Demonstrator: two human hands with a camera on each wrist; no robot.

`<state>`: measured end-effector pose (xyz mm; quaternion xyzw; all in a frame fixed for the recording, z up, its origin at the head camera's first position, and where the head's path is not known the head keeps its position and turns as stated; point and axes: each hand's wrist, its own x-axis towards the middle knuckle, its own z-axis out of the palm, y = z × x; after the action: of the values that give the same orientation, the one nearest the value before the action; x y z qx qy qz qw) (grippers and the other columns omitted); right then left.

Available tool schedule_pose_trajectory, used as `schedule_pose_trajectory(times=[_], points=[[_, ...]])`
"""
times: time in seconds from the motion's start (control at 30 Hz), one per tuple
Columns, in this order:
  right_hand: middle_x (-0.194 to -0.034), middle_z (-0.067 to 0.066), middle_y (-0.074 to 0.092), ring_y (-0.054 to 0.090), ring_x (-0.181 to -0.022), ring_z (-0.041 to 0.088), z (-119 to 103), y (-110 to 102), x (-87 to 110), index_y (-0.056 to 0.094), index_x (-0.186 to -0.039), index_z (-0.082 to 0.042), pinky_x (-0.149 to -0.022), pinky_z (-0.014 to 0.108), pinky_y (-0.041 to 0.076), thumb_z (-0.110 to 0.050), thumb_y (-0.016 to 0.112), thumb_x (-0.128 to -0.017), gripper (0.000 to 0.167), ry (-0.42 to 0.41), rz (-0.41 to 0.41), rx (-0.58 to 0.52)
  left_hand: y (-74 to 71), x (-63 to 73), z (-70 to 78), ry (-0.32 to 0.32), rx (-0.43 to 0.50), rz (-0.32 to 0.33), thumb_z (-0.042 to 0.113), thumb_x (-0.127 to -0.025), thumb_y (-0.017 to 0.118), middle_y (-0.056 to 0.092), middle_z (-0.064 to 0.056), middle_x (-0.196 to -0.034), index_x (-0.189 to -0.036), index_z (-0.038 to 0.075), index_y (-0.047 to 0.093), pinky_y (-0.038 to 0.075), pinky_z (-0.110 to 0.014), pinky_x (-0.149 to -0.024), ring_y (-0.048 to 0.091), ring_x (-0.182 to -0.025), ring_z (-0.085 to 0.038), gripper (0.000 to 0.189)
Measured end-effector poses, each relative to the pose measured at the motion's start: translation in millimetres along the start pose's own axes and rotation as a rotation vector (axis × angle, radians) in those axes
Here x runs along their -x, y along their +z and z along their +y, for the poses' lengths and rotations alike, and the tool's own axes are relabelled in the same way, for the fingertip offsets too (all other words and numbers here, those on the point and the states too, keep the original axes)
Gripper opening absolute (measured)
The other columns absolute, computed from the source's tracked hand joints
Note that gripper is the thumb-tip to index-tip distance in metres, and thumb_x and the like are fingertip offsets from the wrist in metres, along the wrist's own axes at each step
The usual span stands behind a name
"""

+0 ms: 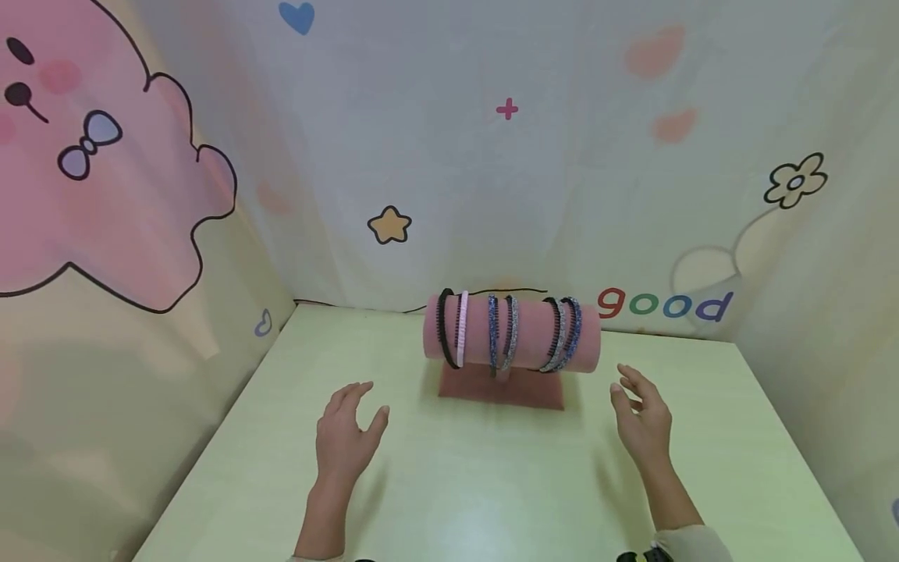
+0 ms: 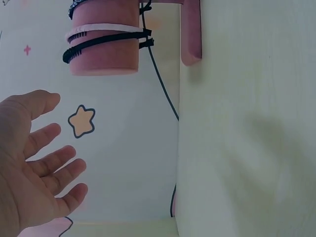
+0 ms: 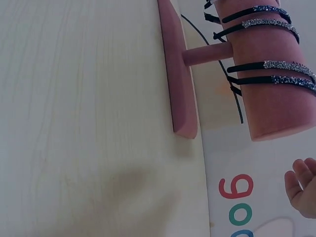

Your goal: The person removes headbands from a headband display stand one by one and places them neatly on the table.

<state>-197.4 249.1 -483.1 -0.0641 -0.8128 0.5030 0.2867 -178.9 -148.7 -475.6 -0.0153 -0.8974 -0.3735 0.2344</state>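
A pink padded headband stand [image 1: 534, 336] with a flat pink base [image 1: 502, 386] stands near the back of the table. Around its roll sit several headbands: a black one [image 1: 442, 328] and a pale pink one [image 1: 461, 329] at the left, glittery blue [image 1: 493, 332] and silver [image 1: 513, 332] ones mid-roll, and another glittery pair [image 1: 573, 336] at the right. My left hand [image 1: 344, 437] hovers front-left of the stand, fingers relaxed and holding nothing. Off the stand's right end, my right hand [image 1: 644, 425] is also raised, fingers loosely bent, holding nothing.
The pale table [image 1: 492, 484] stretches out around the stand. Behind it hangs a printed curtain [image 1: 449, 156] with a star, a flower and the word "good". More printed cloth lines the left and right sides.
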Motion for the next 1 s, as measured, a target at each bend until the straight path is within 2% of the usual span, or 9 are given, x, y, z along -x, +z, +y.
schedule_pose_trajectory(times=[0.17,0.43,0.57,0.83,1.0], points=[[-0.126,0.009,0.056,0.054,-0.11,0.025,-4,11,-7.8,0.059,-0.122,-0.002,-0.074,0.015,0.04,-0.01,0.057,-0.092,0.031,0.001,0.016,-0.042,6.7,-7.3,3.7,0.054,0.047,0.011,0.019,-0.079,0.072,0.055,-0.017,-0.12,-0.117,0.005,0.063,0.04,-0.054,-0.086,0.052,-0.108,-0.036,0.041],[-0.129,0.008,0.053,0.051,-0.113,0.022,-10,20,-21.8,0.059,-0.123,-0.002,-0.077,0.016,0.04,-0.012,0.054,-0.093,0.032,0.058,0.012,-0.125,23.2,-17.5,12.6,0.096,0.132,-0.026,0.019,-0.08,0.072,0.054,-0.015,-0.121,-0.119,0.005,0.061,0.041,-0.05,-0.088,0.051,-0.112,-0.032,0.042],[-0.128,0.008,0.054,0.051,-0.113,0.022,-14,26,-30.5,0.059,-0.123,-0.003,-0.08,0.019,0.041,-0.013,0.051,-0.094,0.032,0.071,0.024,-0.152,28.7,-25.2,17.0,0.125,0.147,-0.026,0.019,-0.08,0.072,0.054,-0.014,-0.121,-0.118,0.006,0.061,0.041,-0.049,-0.088,0.051,-0.112,-0.031,0.042],[-0.126,0.005,0.055,0.05,-0.113,0.02,-17,33,-47.9,0.059,-0.124,-0.006,-0.081,0.026,0.04,-0.014,0.05,-0.092,0.034,0.094,0.042,-0.168,34.3,-43.0,21.6,0.185,0.188,-0.009,0.014,-0.08,0.072,0.055,-0.015,-0.119,-0.117,0.004,0.061,0.04,-0.048,-0.09,0.051,-0.112,-0.031,0.04],[-0.123,0.006,0.057,0.051,-0.111,0.019,-19,38,-57.5,0.059,-0.125,-0.007,-0.079,0.025,0.04,-0.013,0.049,-0.092,0.035,0.102,0.044,-0.186,36.8,-51.8,23.0,0.199,0.208,-0.022,0.014,-0.08,0.072,0.055,-0.016,-0.12,-0.117,0.004,0.061,0.039,-0.047,-0.092,0.05,-0.114,-0.03,0.04]])
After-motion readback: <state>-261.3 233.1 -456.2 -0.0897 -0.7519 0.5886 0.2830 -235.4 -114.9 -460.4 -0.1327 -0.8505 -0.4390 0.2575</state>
